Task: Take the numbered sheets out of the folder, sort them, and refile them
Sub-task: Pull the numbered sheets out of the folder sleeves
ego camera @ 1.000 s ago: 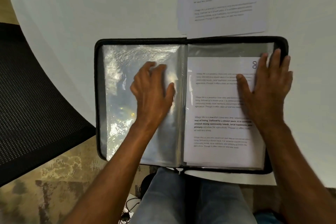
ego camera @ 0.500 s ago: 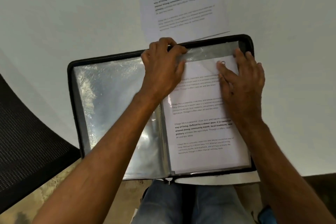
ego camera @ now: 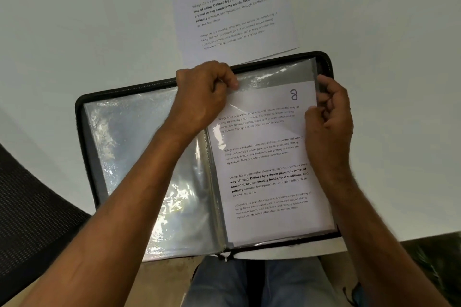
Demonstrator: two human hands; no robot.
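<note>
Over on the far left, a dark mesh chair (ego camera: 30, 207) is being caught at the edge of the view, next to the white tabletop (ego camera: 74, 20). Moving right, the black zip folder (ego camera: 82, 117) is being kept open flat at the near edge of the tabletop, partly hanging over the lap. Its left half is being taken up by empty clear sleeves (ego camera: 139, 157), all shiny and crinkled.

Around the middle, the left hand (ego camera: 202, 97) is being curled at the top of the spine, with the top corner of the right-hand plastic sleeve (ego camera: 274, 75) being pinched between thumb and fingers, so that hand is clamped on the plastic. Whether the paper is also being caught in that pinch can't be told.

Right of that, the sheet marked 8 (ego camera: 264, 157) is being held inside the right-hand sleeve, printed side up, with the handwritten number showing near its top right corner. More paper edges are being seen underneath it at the bottom.

Above the folder, a stack of loose printed sheets (ego camera: 232, 7) is lying on the tabletop, its near edge just touching or slipping under the folder's top rim.

Farthest right, the right hand (ego camera: 329, 117) is being curled around the sleeve's outer edge near the top, fingers closed on the plastic and the sheet's margin.
</note>
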